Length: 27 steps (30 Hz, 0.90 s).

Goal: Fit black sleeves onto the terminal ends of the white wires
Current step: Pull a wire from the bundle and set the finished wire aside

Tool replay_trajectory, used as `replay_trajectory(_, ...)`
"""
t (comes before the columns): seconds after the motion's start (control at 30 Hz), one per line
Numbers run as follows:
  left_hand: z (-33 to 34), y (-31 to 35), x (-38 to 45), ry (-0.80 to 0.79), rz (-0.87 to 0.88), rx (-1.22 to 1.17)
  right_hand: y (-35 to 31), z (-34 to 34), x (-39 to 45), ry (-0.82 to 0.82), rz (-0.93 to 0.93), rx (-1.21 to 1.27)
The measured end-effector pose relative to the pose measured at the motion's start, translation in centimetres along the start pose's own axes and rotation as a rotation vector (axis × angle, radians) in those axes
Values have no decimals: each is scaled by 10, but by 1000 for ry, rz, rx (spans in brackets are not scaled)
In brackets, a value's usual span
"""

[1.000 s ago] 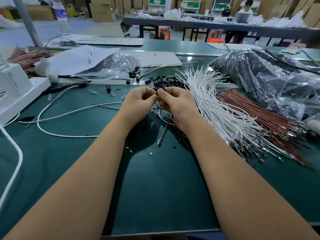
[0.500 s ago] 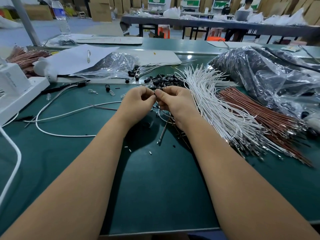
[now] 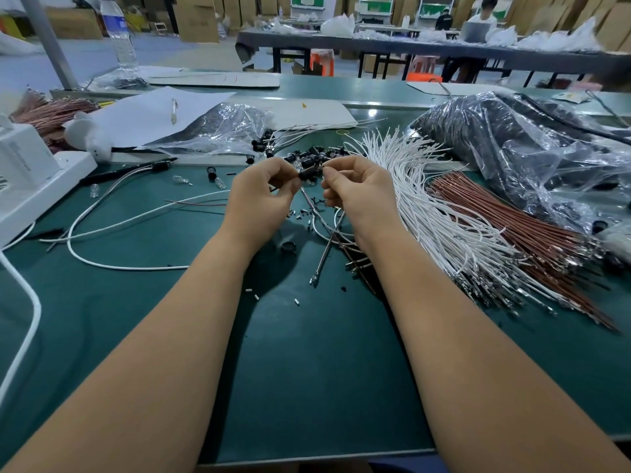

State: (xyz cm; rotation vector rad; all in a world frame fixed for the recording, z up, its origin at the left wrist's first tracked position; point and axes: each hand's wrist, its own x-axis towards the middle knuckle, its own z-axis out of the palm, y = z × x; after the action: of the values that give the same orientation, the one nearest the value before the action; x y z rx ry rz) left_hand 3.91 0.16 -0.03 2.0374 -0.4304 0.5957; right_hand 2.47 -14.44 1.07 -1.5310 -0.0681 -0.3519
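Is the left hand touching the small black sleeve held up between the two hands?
Touching. The head view shows the left hand pinching one end of the small black sleeve with thumb and fingertips, no gap visible.

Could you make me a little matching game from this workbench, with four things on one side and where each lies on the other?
Things:
1. white wires
2. brown wires
3. water bottle
4. black sleeve

Places:
A. far left, standing upright
B. between the left hand and right hand
C. fanned out just right of the hands
D. rightmost bundle, beside the plastic bag

Pairs: 1-C, 2-D, 3-A, 4-B
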Motion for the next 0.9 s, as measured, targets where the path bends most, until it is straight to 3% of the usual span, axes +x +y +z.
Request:
replay_trajectory(0.43, 0, -3, -3, 43, 90, 93, 0, 1, -1, 1, -60, -62)
replay_trajectory(0.9, -3, 0, -4, -114, -132, -137, -1, -1, -3, -28, -48, -15)
